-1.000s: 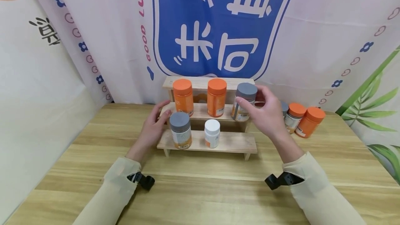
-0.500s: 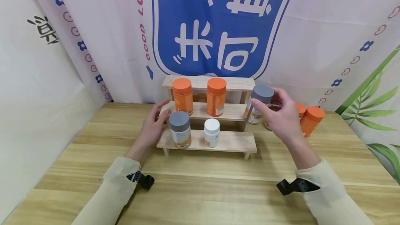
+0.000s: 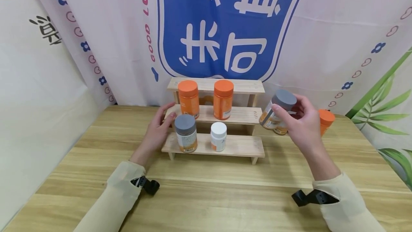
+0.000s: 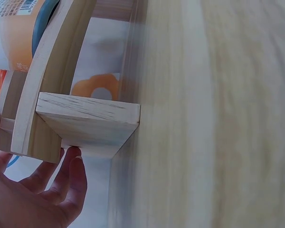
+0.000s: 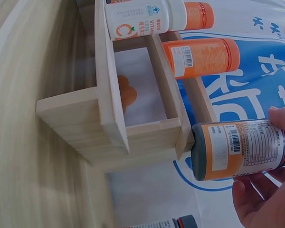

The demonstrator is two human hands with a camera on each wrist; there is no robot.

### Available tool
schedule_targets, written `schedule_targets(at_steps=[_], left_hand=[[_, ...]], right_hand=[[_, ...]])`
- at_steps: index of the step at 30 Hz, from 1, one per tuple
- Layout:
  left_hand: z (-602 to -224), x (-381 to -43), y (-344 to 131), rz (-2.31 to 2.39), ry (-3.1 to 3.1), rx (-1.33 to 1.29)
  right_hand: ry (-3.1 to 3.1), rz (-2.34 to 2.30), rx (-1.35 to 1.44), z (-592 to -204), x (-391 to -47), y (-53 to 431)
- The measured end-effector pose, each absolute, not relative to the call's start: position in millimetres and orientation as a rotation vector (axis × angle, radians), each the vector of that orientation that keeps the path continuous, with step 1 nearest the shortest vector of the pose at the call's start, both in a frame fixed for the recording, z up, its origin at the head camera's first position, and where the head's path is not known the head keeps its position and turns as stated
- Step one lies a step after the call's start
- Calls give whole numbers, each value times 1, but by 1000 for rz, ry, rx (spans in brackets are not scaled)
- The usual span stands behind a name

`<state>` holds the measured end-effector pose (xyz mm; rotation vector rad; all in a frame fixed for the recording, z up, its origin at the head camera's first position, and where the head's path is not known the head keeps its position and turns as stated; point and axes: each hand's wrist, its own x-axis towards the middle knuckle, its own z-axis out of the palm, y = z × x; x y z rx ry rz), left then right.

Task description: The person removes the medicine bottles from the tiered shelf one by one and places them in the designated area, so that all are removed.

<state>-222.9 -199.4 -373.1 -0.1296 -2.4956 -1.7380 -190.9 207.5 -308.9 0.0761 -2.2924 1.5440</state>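
My right hand (image 3: 304, 121) grips a grey-capped supplement bottle (image 3: 283, 99), thumb on the near side and fingers behind. The bottle is tilted, held just off the right end of a three-step wooden display rack (image 3: 241, 146). Its dark base (image 5: 198, 152) faces the rack in the right wrist view. My left hand (image 3: 159, 126) holds the rack's left end, with the thumb at the middle step and the fingertips (image 4: 75, 153) against the side board. Two orange bottles (image 3: 189, 99) stand on the middle step. A grey-capped bottle (image 3: 186, 135) and a small white bottle (image 3: 218, 137) stand on the bottom step.
On the table right of the rack stand more bottles, including an orange one (image 3: 326, 120) and another (image 3: 281, 131) partly hidden behind the held bottle. A printed curtain (image 3: 128, 46) hangs close behind the rack. The wooden tabletop (image 3: 219, 192) stretches toward me.
My right hand has carried the grey-capped bottle off the middle step to the right, tilting it. It now covers more of the bottles on the table. The left hand stays at the rack.
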Motion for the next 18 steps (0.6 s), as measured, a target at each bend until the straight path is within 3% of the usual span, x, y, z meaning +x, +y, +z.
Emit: schedule_targets(at_steps=[18], left_hand=[[-373,-222,-199,-1736,-2490,-139]], right_hand=[[-2304,1512,-39,-315,-191,224]])
